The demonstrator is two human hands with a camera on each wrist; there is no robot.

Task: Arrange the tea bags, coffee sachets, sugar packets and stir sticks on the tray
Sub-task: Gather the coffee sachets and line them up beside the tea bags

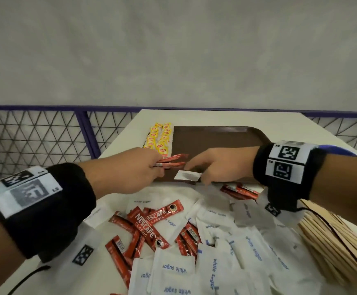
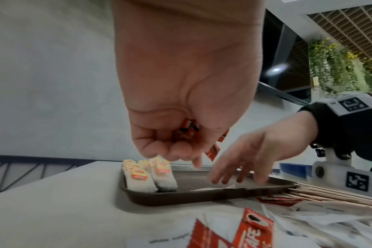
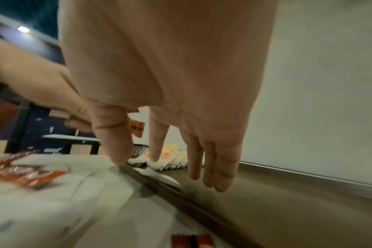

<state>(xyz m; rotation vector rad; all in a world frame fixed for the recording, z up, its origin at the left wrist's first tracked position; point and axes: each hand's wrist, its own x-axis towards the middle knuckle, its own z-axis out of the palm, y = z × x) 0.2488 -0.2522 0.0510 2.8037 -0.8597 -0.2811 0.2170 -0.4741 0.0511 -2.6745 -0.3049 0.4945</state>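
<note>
While left hand pinches coffee sachets, right hand fingers spread, empty.

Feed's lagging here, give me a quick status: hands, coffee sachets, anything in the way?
Left hand grips coffee sachets over tray. Right hand open, fingers above a sugar packet lying across the tray's near rim. Tea bags already rowed at left end.
</note>
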